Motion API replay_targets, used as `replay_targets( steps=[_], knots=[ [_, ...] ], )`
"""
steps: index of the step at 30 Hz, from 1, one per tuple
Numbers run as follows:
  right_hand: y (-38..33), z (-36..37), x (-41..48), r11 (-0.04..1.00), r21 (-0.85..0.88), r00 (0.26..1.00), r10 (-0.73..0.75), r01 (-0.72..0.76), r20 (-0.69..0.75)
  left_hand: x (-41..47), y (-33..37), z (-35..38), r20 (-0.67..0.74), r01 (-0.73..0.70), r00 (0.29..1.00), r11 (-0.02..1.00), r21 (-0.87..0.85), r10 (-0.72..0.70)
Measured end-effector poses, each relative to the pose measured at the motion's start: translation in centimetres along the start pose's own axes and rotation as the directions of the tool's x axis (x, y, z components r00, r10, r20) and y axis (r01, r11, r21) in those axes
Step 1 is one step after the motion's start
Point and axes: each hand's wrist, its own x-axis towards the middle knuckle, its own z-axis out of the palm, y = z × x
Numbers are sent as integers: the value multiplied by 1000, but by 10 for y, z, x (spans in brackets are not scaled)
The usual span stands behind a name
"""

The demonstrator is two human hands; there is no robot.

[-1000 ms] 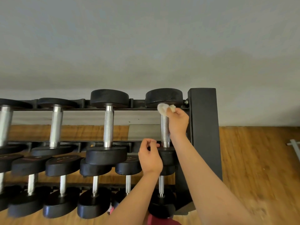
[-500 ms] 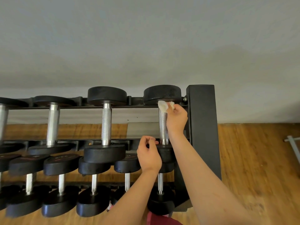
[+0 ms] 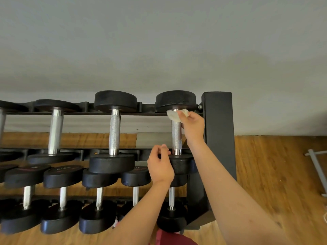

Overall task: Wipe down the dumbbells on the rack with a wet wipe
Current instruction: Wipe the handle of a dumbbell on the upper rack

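Observation:
A black rack [image 3: 218,131] holds rows of black dumbbells with silver handles. The rightmost dumbbell [image 3: 176,137] on the top shelf lies next to the rack's right post. My right hand [image 3: 193,127] pinches a crumpled white wet wipe [image 3: 174,115] against the far end of its handle, just under the far head. My left hand [image 3: 160,167] curls its fingers over the near head of the same dumbbell. A second top-shelf dumbbell [image 3: 114,131] lies to the left, untouched.
More dumbbells [image 3: 63,175] fill the lower shelf and the left part of the top shelf. A grey wall rises behind the rack. Wooden floor [image 3: 276,174] spreads to the right, with a grey metal frame [image 3: 316,167] at the far right edge.
My right hand with the wipe has slid slightly farther up the handle toward the far head. My left hand has stayed on the near head.

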Motion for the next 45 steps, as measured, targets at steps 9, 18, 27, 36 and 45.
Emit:
replay_targets(
  steps=[9,18,27,36,45],
  knots=[
    [1,-14,-10,999,-37,993,17,-13,115,-2,1,0,-2,-4,1000,1000,15,4],
    [2,-13,-17,1000,-28,995,2,1,99,-1,1,0,4,-6,1000,1000,22,6],
    [4,-8,-20,999,-20,995,-40,42,93,-1,1,-1,8,-8,1000,1000,20,8],
    [2,-7,-21,1000,-16,995,-22,24,94,-2,2,-1,-12,-20,1000,999,28,20],
    [18,-31,-18,987,-144,985,-96,75,-146,-1,1,0,-6,-10,1000,1000,8,10]
  ],
)
